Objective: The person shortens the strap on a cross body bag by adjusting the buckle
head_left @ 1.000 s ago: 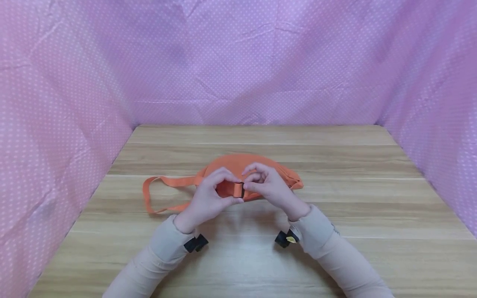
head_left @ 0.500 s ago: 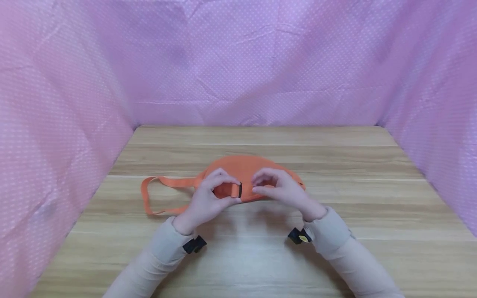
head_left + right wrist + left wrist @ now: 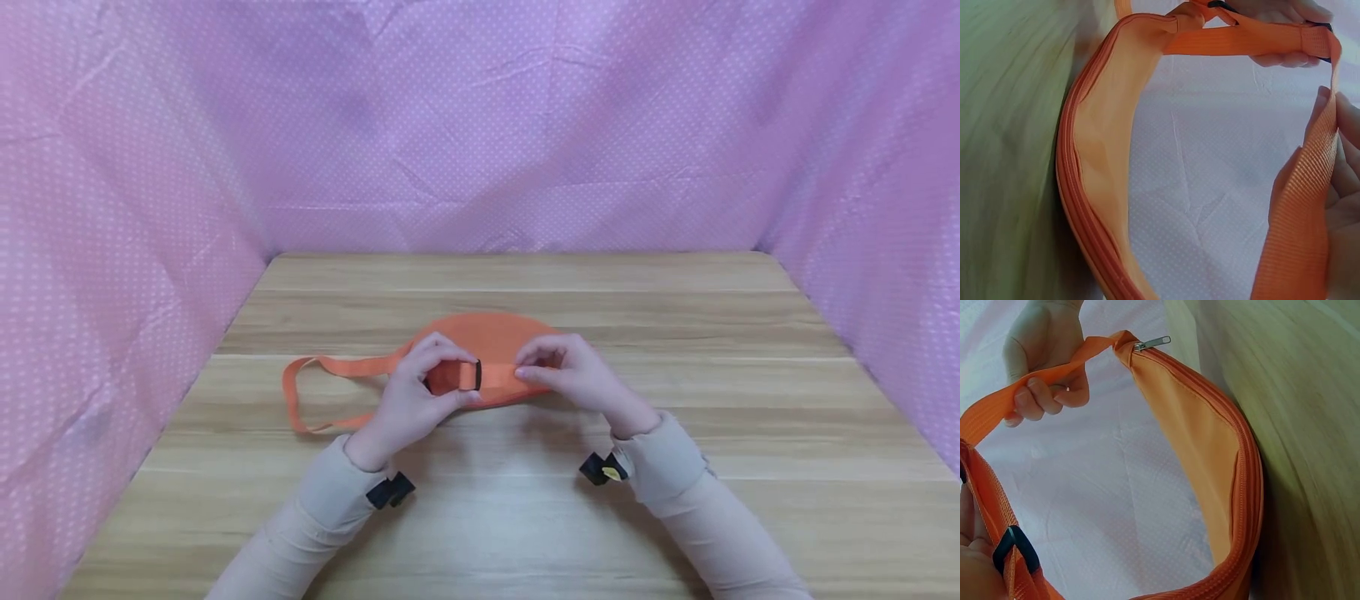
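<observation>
An orange waist bag point(image 3: 491, 333) stands on the table behind both hands, its zipper point(image 3: 1244, 481) running along the side toward the wood. My left hand point(image 3: 408, 404) pinches the strap at a black slider buckle point(image 3: 477, 375), thumb below and fingers above. From that buckle the strap point(image 3: 1297, 231) stretches across to my right hand point(image 3: 588, 383), which pinches it between thumb and fingers. A second black buckle point(image 3: 1016, 550) sits on the strap near the left palm in the left wrist view. The bag's right end is hidden behind my right hand in the head view.
A loose strap loop point(image 3: 292, 396) lies to the left of the bag on the wooden table point(image 3: 480, 525). Pink dotted cloth point(image 3: 480, 125) hangs behind and along both sides. Black wrist cameras point(image 3: 392, 491) sit under both cuffs.
My right hand first moved right, away from the buckle, and now pinches the strap. The left hand has shifted slightly left with the buckle, and the strap between the hands now shows stretched out.
</observation>
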`<state>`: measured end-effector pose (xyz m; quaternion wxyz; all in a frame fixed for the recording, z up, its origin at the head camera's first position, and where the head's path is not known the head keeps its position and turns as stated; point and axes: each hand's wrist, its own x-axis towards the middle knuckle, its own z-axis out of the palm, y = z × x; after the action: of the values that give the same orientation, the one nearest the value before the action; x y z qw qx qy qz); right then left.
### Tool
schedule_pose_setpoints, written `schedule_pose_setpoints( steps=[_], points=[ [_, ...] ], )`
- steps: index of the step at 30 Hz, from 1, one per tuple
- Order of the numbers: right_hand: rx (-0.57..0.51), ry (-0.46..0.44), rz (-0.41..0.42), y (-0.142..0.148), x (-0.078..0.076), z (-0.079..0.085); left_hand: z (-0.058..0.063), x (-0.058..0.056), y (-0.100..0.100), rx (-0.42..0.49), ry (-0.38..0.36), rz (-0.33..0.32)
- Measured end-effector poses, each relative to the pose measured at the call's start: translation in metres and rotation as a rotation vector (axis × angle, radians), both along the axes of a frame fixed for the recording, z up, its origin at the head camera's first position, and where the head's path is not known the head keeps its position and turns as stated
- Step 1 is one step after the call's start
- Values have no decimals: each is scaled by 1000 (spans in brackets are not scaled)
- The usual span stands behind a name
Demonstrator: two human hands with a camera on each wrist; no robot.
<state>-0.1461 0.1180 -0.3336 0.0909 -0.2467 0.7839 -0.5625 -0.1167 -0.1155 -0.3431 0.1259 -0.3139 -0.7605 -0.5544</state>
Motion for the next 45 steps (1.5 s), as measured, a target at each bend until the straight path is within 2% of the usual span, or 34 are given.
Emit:
schedule_pose_setpoints(
  steps=[9,16,22,24,27,29,32,39,45],
  points=[
    [3,19,-9,-12,3,0,-1,1,2,-46,18,-13],
    [-86,21,79,-23,4,3,-3,1,5,-69,-6,-15],
    [-98,1,132,-27,4,5,-4,1,5,-61,9,-20],
    [-78,28,142,-25,4,5,-5,1,5,-62,20,-20],
    [-7,130,139,-19,4,5,-6,0,4,-57,40,-27],
    [55,215,123,-14,4,6,-7,-1,3,-36,47,-35],
    [137,273,89,-5,3,8,-6,-1,2,1,42,-33],
    [236,196,37,3,2,9,-4,-1,1,-6,36,-37],
    [187,166,24,-3,3,7,-5,-2,2,-25,52,-42]
  ],
)
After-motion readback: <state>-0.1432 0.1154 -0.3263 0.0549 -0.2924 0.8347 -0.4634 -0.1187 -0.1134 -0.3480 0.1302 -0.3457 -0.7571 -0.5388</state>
